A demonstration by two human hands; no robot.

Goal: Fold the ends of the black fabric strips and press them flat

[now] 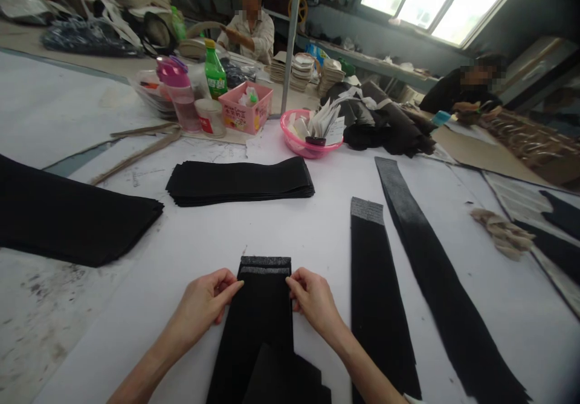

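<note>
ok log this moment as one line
left hand: pinching left edge of black fabric strip | right hand: pinching right edge | strip: flat on white table | nearby: black fabric stack

Black fabric strip (265, 307) with a grey band at its top, black stack (240, 180), white surface (294, 229), pink basket (299, 141), green bottle (215, 72).

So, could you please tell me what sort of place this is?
Probably a small garment or textile workshop. Both hands, left and right, pinch a black fabric strip on a white table; a stack of strips lies beyond, and other people sit at benches.
</note>
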